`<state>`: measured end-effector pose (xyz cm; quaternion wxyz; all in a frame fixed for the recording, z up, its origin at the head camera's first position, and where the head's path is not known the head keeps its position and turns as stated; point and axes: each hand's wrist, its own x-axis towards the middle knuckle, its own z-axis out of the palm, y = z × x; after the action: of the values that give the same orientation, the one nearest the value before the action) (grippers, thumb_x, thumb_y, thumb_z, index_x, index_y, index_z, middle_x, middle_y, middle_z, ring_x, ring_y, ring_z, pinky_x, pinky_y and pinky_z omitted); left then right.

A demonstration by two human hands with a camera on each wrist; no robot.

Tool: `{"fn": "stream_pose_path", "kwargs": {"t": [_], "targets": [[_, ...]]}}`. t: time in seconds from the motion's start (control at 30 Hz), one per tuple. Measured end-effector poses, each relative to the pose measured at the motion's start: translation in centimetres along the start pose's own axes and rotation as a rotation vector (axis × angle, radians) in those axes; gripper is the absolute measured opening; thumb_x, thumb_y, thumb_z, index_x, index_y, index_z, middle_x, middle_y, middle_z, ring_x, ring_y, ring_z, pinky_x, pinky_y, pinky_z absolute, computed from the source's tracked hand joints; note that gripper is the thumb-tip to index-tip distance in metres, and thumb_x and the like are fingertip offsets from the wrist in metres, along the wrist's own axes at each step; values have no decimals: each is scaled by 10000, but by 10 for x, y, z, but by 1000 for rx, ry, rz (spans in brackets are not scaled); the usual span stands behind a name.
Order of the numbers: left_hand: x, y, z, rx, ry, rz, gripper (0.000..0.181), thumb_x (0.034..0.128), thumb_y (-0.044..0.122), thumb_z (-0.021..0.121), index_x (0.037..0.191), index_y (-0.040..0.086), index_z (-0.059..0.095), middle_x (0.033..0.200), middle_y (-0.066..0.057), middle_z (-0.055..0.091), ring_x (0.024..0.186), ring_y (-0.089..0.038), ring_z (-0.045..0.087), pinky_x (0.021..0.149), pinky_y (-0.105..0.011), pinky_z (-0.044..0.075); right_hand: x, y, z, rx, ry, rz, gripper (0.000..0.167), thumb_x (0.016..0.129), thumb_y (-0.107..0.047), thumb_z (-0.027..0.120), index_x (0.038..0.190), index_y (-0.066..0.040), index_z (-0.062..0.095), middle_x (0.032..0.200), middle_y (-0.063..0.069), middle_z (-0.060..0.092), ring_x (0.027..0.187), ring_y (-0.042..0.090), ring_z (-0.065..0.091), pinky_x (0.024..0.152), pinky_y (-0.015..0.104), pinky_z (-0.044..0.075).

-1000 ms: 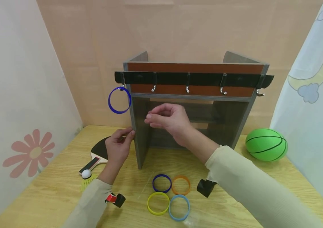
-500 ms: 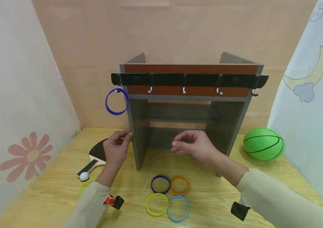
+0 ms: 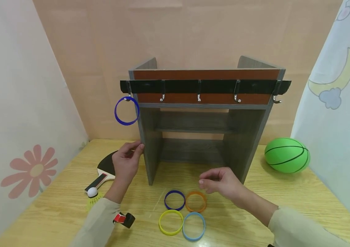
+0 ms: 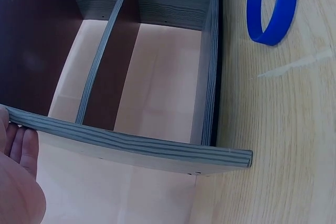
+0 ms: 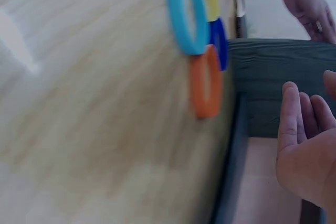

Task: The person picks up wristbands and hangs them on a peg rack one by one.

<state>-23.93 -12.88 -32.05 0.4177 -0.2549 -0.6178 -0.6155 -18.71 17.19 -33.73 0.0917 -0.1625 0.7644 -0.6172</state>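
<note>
A dark blue ring (image 3: 127, 110) hangs from the leftmost hook of the black strip on the grey shelf unit (image 3: 208, 106). My left hand (image 3: 127, 161) holds the front edge of the unit's left panel (image 4: 131, 142) between thumb and fingers. Over the table, just above and right of the orange ring (image 3: 196, 201), my right hand (image 3: 224, 183) hangs with relaxed fingers and nothing in them. Beside the orange ring lie a second dark blue ring (image 3: 175, 200), a yellow ring (image 3: 171, 222) and a light blue ring (image 3: 194, 226). In the right wrist view the orange ring (image 5: 205, 82) is left of my fingers.
Several silver hooks (image 3: 199, 98) line the strip. A green ball (image 3: 287, 155) sits right of the unit. Behind my left forearm are a paddle (image 3: 106, 164) and a shuttlecock (image 3: 93, 192). Patterned cloths (image 3: 36, 103) stand at both sides.
My right hand has moved from in front of the upper shelves down and to the right, to above the rings on the table. The left hand stays at the panel.
</note>
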Motion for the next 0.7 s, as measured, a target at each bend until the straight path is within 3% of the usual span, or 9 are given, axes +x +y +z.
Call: {"fn": "stream_pose_path", "kwargs": {"t": [0.27, 0.43, 0.7], "targets": [[0, -1, 1, 16, -8, 15, 94, 780, -228, 621, 864, -187, 634, 758, -277, 620, 671, -88, 624, 584, -160, 518, -7, 31, -8, -48, 12, 75, 312, 863, -162, 702, 1041, 80, 615, 901, 107, 655, 805, 262, 612, 694, 398, 546], [0, 1, 1, 44, -8, 14, 88, 788, -204, 634, 871, -174, 643, 762, -275, 622, 668, -84, 622, 583, -152, 513, -6, 45, -11, -69, 23, 120, 292, 864, -125, 689, 1024, 91, 575, 874, 115, 620, 785, 263, 612, 692, 378, 552], [0, -2, -1, 14, -12, 16, 76, 783, -215, 630, 855, -196, 624, 767, -301, 615, 668, -90, 627, 597, -171, 528, -4, 58, -8, -92, 38, 173, 266, 834, -69, 691, 995, 97, 559, 877, 129, 606, 762, 248, 623, 689, 376, 561]]}}
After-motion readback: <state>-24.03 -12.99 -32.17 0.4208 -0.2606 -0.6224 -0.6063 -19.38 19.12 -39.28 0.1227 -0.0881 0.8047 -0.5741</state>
